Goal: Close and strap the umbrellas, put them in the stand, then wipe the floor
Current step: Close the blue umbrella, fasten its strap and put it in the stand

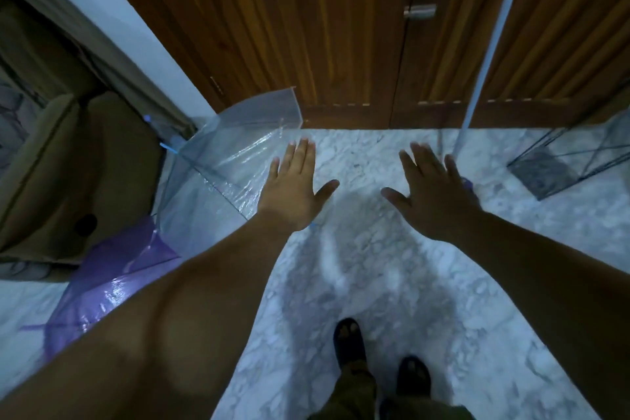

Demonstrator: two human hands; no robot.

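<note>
STEP: closing not begun | LEFT HAND [293,191], RIGHT HAND [433,194]: spread flat, empty | CLEAR UMBRELLA [218,164]: open, beneath left fingers | NEXT: grasp, collapse canopy

Left hand [293,189]: extended forward, palm down, fingers straight and close together, thumb spread; nothing is held. Right hand [431,194]: extended likewise, fingers straight and slightly spread, thumb out; nothing is held. Both forearms are bare and outstretched.
</note>
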